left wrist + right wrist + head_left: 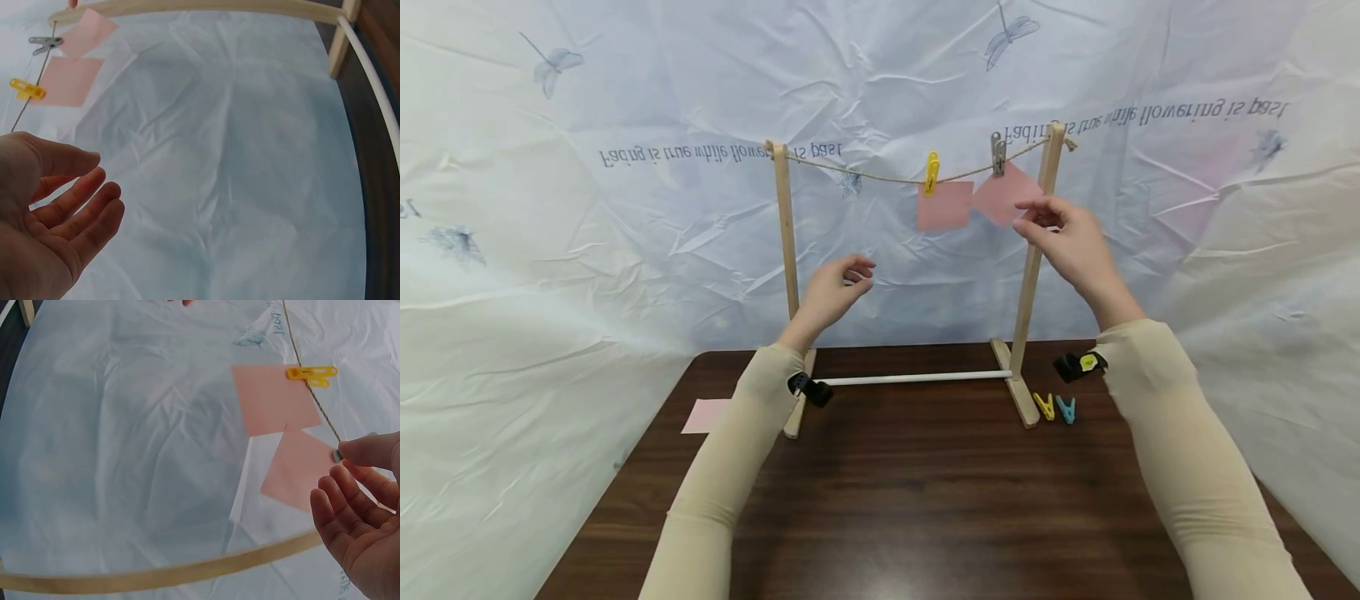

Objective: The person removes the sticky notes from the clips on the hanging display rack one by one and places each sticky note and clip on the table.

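Observation:
Two pink paper squares hang from a twine line. A yellow clothespin clips the left paper, and a grey clothespin clips the right paper, which hangs tilted. My right hand, fingers loosely bent, is nearest the right paper and overlaps its edge in the head view; nothing shows in its grasp. In the right wrist view its thumb hides most of the grey clothespin. Lower left of the papers, my left hand hovers with relaxed fingers and holds nothing.
A wooden frame with a left post, a right post and a white bottom bar stands on the brown table. Yellow and blue clothespins lie by its right foot. Another pink paper lies left.

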Tool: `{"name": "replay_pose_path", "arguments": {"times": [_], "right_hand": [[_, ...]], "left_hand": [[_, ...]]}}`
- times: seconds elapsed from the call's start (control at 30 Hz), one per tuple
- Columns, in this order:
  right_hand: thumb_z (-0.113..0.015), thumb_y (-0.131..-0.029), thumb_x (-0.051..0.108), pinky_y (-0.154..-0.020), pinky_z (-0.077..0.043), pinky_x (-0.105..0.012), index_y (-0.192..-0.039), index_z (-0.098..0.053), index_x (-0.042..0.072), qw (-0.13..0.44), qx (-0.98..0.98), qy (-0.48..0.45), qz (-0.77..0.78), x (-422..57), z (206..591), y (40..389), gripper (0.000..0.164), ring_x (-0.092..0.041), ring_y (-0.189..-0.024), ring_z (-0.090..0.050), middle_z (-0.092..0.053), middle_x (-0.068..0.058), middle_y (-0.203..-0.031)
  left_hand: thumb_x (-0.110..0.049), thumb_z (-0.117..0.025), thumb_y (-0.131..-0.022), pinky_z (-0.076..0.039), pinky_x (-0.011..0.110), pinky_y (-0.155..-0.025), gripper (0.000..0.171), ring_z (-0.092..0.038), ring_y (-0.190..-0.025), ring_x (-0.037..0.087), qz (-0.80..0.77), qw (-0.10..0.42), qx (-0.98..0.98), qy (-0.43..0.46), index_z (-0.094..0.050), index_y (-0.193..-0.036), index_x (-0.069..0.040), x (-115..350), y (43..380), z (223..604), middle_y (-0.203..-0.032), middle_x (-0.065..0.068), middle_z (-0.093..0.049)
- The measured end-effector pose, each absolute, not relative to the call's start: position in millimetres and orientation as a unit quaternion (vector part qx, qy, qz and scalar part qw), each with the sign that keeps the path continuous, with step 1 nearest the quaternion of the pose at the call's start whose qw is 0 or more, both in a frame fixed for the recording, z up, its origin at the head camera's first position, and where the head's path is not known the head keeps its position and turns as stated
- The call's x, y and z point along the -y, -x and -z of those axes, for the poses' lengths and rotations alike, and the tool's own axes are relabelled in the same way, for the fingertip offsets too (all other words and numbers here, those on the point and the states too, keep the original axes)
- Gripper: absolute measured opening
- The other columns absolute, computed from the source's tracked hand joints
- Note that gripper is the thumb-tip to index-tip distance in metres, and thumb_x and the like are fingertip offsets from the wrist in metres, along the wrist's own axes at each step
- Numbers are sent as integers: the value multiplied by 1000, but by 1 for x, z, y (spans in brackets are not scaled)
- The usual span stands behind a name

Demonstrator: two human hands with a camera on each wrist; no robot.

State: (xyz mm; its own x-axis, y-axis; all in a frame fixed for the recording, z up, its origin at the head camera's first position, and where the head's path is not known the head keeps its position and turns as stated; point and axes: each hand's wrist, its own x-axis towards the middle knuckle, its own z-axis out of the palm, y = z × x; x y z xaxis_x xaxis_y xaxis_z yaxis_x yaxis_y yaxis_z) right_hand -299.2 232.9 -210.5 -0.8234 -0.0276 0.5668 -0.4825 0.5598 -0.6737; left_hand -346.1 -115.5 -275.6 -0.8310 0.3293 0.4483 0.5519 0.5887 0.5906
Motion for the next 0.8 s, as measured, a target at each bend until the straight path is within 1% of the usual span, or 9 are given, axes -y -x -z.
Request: {"name": "replay_pose_path", "arguments": {"times": [0.2,0.33,0.43,0.5,0.63,0.8], "right_hand": [[-65,-100,27,-69,-44,-21,-133,-63,6,255,835,-157,-462,-224,198,304,39,-9,-88,-57,-61,4,-103],[-65,-100,30,-73,-48,-20,-133,-63,7,251,831,-152,-472,-218,188,306,40,-11,-90,-58,-60,4,-104],[-65,-100,29,-76,-50,-19,-133,-63,6,253,822,-153,-486,-214,179,310,40,-15,-94,-59,-60,5,-105],[-65,-100,29,-79,-51,-21,-132,-64,6,256,818,-154,-491,-212,174,311,39,-17,-97,-60,-60,5,-105],[-65,-100,29,-86,-52,-27,-133,-64,8,251,821,-149,-490,-206,166,312,40,-18,-101,-60,-61,4,-108],[-63,-101,29,-87,-52,-28,-134,-64,10,240,828,-151,-484,-198,162,314,38,-20,-103,-60,-61,1,-114]], "left_hand": [[-19,-65,-100,-53,39,-90,32,-65,-108,24,424,161,855,252,-65,-130,-9,97,354,270,-117,7,-68],[-19,-66,-100,-54,40,-86,33,-65,-104,24,453,164,840,250,-65,-129,-5,88,360,269,-115,8,-68],[-20,-66,-100,-54,40,-85,33,-65,-103,24,468,165,833,246,-66,-128,-4,83,364,268,-115,8,-69],[-20,-66,-99,-53,40,-85,32,-65,-104,25,480,163,828,241,-66,-128,-4,78,367,267,-115,8,-69],[-20,-67,-99,-53,40,-86,33,-66,-104,25,503,158,817,233,-66,-128,-5,70,371,264,-115,8,-69],[-18,-68,-98,-53,40,-88,34,-64,-105,25,529,147,805,223,-65,-129,-5,61,371,263,-115,7,-68]]}}
